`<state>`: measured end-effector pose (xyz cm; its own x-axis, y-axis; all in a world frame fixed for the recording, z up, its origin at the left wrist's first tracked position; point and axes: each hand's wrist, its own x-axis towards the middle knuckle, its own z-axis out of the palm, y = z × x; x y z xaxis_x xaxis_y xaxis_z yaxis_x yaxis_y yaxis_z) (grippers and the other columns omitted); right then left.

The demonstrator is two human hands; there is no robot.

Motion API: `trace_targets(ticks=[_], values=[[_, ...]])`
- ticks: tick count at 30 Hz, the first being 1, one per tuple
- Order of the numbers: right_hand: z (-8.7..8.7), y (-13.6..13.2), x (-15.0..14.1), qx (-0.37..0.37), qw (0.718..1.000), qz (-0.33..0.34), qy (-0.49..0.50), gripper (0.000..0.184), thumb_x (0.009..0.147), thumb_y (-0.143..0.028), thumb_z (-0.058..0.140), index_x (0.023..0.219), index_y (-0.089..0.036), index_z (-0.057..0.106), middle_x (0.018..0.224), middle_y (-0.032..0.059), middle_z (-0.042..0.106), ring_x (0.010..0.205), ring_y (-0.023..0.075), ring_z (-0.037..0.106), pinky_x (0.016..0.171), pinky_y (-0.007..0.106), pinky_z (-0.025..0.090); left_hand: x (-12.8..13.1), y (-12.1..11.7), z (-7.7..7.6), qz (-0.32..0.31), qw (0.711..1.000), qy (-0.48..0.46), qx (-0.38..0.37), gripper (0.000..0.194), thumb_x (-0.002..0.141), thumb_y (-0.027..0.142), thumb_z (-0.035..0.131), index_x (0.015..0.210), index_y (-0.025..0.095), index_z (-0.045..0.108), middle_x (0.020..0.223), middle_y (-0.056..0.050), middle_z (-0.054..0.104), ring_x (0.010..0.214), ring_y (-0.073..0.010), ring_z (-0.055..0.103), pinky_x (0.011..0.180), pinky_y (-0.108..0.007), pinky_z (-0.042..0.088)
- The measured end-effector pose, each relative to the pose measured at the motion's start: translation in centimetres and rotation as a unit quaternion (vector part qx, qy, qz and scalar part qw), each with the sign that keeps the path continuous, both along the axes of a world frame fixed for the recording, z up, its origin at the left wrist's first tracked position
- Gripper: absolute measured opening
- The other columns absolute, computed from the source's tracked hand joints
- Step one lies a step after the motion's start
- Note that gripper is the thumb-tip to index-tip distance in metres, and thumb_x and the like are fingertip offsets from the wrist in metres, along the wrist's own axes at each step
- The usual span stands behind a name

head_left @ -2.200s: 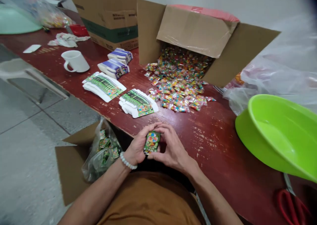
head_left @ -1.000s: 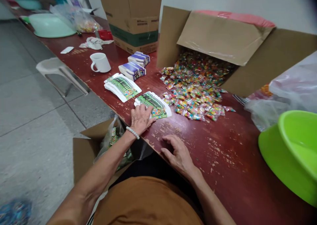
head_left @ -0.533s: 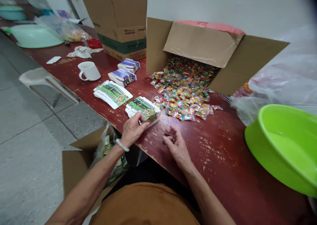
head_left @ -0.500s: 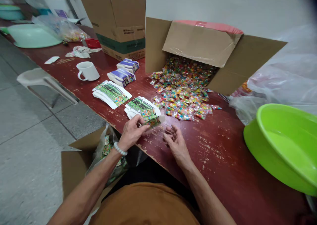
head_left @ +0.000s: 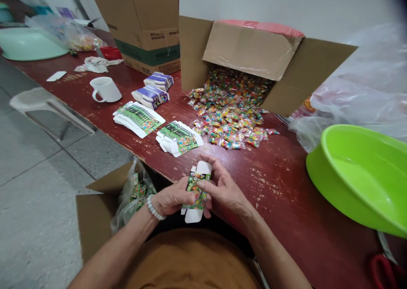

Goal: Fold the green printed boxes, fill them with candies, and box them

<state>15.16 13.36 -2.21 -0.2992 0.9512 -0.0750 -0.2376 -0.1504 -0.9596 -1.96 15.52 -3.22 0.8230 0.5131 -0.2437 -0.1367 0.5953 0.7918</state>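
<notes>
Between both hands, just past the table's near edge, is a small green printed candy box (head_left: 199, 185) with its white end flaps sticking out. My left hand (head_left: 176, 198) grips its left side, thumb on the front. My right hand (head_left: 222, 189) closes round the right side, with its thumb lying across the printed face. Ahead lie two fanned stacks of flat green box blanks, the nearer stack (head_left: 178, 138) and the farther stack (head_left: 139, 118). To their right, small clear-wrapped candies (head_left: 233, 130) spill from a tipped cardboard carton (head_left: 248, 49).
A white mug (head_left: 106, 90) and purple box stacks (head_left: 151, 96) stand beyond the blanks. At right are a lime-green basin (head_left: 352, 187) and red-handled scissors (head_left: 381, 272). Below left, an open carton (head_left: 95, 221) holds a plastic bag (head_left: 135, 195) of green boxes.
An earlier box left my hands. My left hand went to the nearer stack, picked up one blank and brought it back. My right hand moved in and now grips it too; it has been opened out.
</notes>
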Motion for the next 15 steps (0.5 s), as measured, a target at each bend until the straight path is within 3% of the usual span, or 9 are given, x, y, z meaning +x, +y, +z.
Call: trace_targets(ticks=[4,7,10,15], values=[[0.4,-0.6,-0.1,-0.025,0.999,0.019,0.027,0.081,0.080,-0.032,0.075,0.145,-0.036,0.026,0.108,0.0023,0.057,0.062,0.0102,0.058,0.043,0.020,0.048,0.4,0.0,0.3,0.010,1.000,-0.005,0.025,0.065,0.051,0.059,0.088,0.093,0.012,0.073,0.079,-0.011,0.072,0.073,-0.0213,0.066,0.068,-0.028,0.051],[0.1,-0.6,-0.1,-0.004,1.000,0.000,0.031,0.084,0.079,-0.031,0.076,0.146,-0.035,0.025,0.114,0.0039,0.056,0.083,0.0147,0.064,0.062,0.024,0.056,0.3,0.1,0.8,0.009,0.999,-0.002,0.034,0.069,0.050,0.060,0.088,0.098,0.013,0.073,0.080,-0.009,0.071,0.074,-0.0197,0.065,0.066,-0.026,0.051],[-0.5,-0.4,0.1,0.026,0.999,-0.021,0.030,0.083,0.078,-0.033,0.079,0.145,-0.033,0.030,0.119,0.0054,0.055,0.100,0.0182,0.061,0.074,0.027,0.056,0.3,0.1,1.1,0.014,0.999,0.004,0.045,0.070,0.048,0.058,0.090,0.097,0.012,0.073,0.078,-0.008,0.071,0.074,-0.0188,0.063,0.063,-0.024,0.051],[-1.0,-0.5,0.5,0.018,0.998,-0.030,0.050,0.081,0.079,-0.039,0.078,0.145,-0.034,0.030,0.120,0.0069,0.056,0.093,0.0193,0.059,0.060,0.025,0.054,0.6,0.2,1.2,-0.002,0.999,0.008,0.050,0.065,0.047,0.055,0.091,0.093,0.011,0.074,0.073,-0.007,0.070,0.069,-0.0174,0.063,0.056,-0.021,0.049]])
